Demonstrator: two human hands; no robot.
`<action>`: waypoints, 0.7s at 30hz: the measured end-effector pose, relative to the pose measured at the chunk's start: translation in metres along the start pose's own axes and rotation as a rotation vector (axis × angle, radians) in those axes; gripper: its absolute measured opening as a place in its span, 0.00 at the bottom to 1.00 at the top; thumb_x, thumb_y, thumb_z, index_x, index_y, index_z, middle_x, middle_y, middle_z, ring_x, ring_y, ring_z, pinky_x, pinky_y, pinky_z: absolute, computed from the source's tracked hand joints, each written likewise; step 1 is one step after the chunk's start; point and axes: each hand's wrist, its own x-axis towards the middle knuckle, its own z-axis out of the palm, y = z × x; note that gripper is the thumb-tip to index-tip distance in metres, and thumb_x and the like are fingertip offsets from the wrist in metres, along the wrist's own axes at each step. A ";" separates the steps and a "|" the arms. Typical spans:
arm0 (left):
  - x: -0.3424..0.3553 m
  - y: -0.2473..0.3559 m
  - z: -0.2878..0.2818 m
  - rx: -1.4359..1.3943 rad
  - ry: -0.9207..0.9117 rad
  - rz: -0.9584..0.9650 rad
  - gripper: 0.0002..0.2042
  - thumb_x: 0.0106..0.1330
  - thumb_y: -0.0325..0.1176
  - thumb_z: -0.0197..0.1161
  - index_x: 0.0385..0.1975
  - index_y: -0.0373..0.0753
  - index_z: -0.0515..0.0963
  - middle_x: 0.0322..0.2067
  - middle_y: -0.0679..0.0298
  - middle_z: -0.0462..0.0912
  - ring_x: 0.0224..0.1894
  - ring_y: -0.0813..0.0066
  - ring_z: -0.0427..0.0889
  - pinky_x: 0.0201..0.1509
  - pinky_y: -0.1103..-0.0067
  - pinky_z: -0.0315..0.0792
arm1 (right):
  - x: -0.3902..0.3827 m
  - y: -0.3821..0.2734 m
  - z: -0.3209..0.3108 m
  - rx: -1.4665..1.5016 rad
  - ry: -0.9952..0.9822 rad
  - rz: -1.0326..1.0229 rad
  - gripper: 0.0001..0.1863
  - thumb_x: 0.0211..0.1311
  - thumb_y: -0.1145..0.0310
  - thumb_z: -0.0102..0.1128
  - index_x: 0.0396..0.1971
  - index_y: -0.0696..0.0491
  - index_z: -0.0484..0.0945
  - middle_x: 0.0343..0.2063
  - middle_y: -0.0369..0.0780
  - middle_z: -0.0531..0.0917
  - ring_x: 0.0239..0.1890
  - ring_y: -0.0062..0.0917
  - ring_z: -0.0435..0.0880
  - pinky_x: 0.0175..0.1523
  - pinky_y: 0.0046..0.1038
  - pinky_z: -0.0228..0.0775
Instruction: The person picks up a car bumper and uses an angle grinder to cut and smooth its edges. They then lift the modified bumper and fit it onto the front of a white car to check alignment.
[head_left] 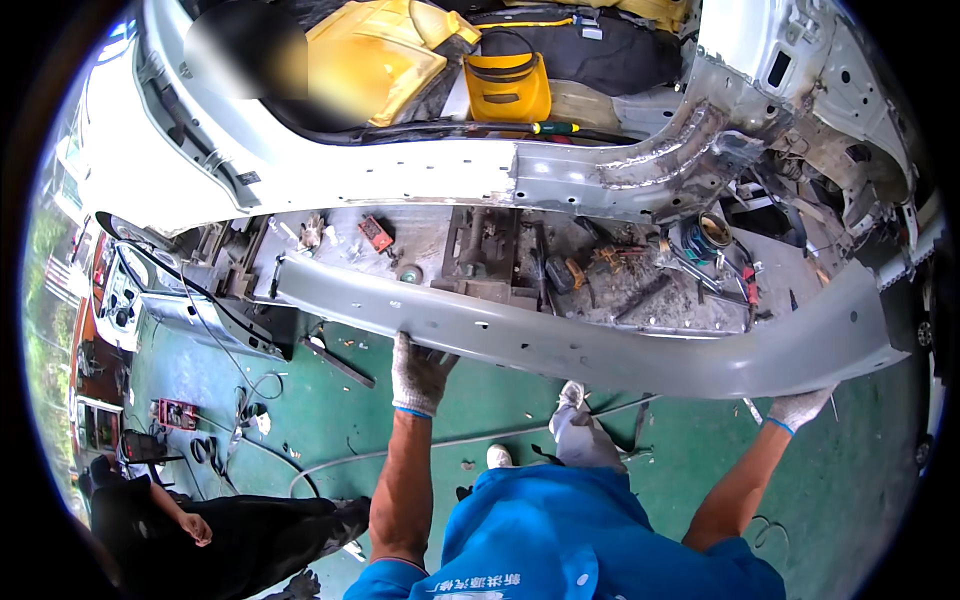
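Observation:
A long grey car sill panel (560, 350) spans the view in front of me, curving upward at its right end. My left hand (417, 378), in a whitish work glove, is closed on its near lower edge left of the middle. Farther right, my gloved right hand (803, 408) grips the same edge near the curved end; its fingers are mostly hidden behind the metal. Beyond the panel stands a stripped white car body (420, 172) with its lower sill exposed. A rough welded seam (660, 155) runs along the right part of that sill.
Between panel and car, a metal platform (360, 265) bears a red box (376, 234), a drill (566, 274), a tape roll (713, 232) and other tools. Hoses (470, 440) cross the green floor. A person in black (240, 530) is at lower left, near a detached door (205, 320).

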 end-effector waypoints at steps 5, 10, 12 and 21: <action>0.063 -0.010 0.037 0.072 0.085 0.047 0.36 0.72 0.66 0.55 0.70 0.47 0.68 0.69 0.62 0.71 0.71 0.54 0.69 0.73 0.45 0.60 | 0.064 0.072 0.041 0.030 -0.079 -0.009 0.26 0.78 0.53 0.47 0.66 0.53 0.70 0.58 0.41 0.79 0.59 0.34 0.79 0.65 0.41 0.74; 0.112 -0.018 0.059 0.089 0.183 0.043 0.36 0.69 0.66 0.56 0.69 0.45 0.71 0.67 0.58 0.74 0.69 0.51 0.72 0.71 0.46 0.65 | 0.128 0.132 0.069 0.020 -0.063 0.053 0.24 0.76 0.54 0.49 0.63 0.54 0.73 0.57 0.42 0.79 0.60 0.34 0.79 0.63 0.40 0.75; 0.123 -0.007 0.072 0.070 0.205 0.070 0.36 0.68 0.65 0.57 0.67 0.44 0.72 0.67 0.57 0.75 0.68 0.50 0.73 0.70 0.46 0.66 | 0.147 0.155 0.090 0.036 -0.067 0.129 0.24 0.75 0.54 0.50 0.62 0.54 0.74 0.57 0.42 0.79 0.60 0.34 0.79 0.63 0.39 0.75; 0.198 0.006 0.117 0.123 0.029 0.042 0.47 0.58 0.67 0.66 0.72 0.39 0.67 0.69 0.53 0.72 0.70 0.51 0.71 0.73 0.50 0.60 | 0.203 0.211 0.116 0.225 0.000 0.204 0.31 0.76 0.45 0.49 0.65 0.55 0.72 0.61 0.41 0.79 0.62 0.36 0.76 0.69 0.40 0.66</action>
